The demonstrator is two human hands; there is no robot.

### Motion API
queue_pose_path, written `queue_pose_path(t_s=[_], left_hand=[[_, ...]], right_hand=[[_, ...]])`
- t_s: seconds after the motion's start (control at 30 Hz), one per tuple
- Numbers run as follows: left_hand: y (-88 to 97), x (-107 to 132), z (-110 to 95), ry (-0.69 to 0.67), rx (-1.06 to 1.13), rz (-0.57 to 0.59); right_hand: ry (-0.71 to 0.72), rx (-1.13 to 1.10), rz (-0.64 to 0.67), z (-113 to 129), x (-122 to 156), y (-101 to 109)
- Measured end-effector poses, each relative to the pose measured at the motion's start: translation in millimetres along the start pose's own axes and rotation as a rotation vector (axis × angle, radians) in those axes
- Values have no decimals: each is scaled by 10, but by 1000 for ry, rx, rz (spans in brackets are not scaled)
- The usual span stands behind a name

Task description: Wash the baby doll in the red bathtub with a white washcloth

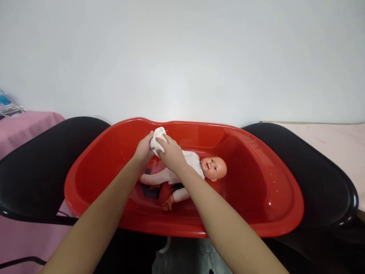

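Observation:
A bunched white cloth (pixel 158 139) with small yellow marks is gripped between my two hands, above the left half of a red baby bathtub (pixel 273 167). My left hand (pixel 144 147) closes on its left side, and my right hand (pixel 172 153) has its fingers wrapped over its right side. Below them a baby doll (pixel 194 161) in white clothing lies on its back in the tub, head to the right. Its far arm and part of its body are hidden behind my right hand and forearm.
Black seats or side panels (pixel 34 167) flank the tub on both sides. Pink cloth (pixel 34 123) covers a surface at left, with a plastic packet (pixel 10 104) on it. A pale pink surface (pixel 327 142) lies at right. A white wall (pixel 182 57) stands behind.

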State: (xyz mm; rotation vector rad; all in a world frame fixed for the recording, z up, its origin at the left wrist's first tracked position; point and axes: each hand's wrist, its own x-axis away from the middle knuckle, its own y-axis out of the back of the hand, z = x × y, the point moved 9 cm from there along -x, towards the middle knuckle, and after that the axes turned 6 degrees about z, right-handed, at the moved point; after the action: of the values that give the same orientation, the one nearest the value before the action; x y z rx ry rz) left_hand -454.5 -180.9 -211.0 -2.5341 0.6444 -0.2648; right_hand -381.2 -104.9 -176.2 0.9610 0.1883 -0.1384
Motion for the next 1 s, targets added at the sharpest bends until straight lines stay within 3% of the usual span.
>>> queue_pose_path(t_s=[0.17, 0.37, 0.6, 0.87, 1.0], left_hand=[[-41, 30, 37, 20, -94, 15], [41, 32, -37, -39, -112, -63], [109, -19, 7, -42, -203, -69], [161, -5, -18, -57, -182, -143], [152, -20, 8, -41, -196, -108]], right_hand=[[-40, -134, -57, -120, -24, 38], [19, -247, -130, -111, -54, 89], [-9, -39, -71, -63, -31, 56], [19, -20, -52, -52, -85, 73], [13, 5, -40, -39, -55, -5]])
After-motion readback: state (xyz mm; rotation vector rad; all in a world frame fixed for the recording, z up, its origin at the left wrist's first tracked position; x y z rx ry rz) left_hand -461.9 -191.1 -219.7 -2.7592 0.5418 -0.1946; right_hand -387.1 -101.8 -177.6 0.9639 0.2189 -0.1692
